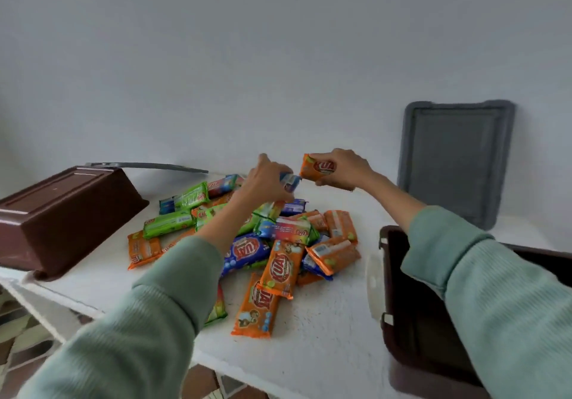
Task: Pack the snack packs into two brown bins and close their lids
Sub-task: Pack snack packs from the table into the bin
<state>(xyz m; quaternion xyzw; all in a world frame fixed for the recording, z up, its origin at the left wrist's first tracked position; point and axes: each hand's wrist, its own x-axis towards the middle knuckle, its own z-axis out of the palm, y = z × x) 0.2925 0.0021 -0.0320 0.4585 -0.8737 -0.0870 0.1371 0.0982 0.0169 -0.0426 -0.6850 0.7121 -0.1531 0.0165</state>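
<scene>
Evidently only beginning. Finding the near brown bin (399, 352) open at right, inside too dark to judge. Seeing nearly all snack packs (278, 262) heaped on the table (325, 346). Gripping a blue pack (291, 181) in the left hand (266, 178), an orange pack (318, 168) in the right hand (346, 166), over the heap's far edge. Finding the overturned brown bin (62, 213) unfilled at left, the grey lid (455, 160) propped against the wall (278, 58).

Plain room, likely a home.
Bare white wall (278, 42), rough white table (325, 346), patterned floor tiles (21, 349) below its near edge.

Right brown bin (402, 352) partly off-frame
</scene>
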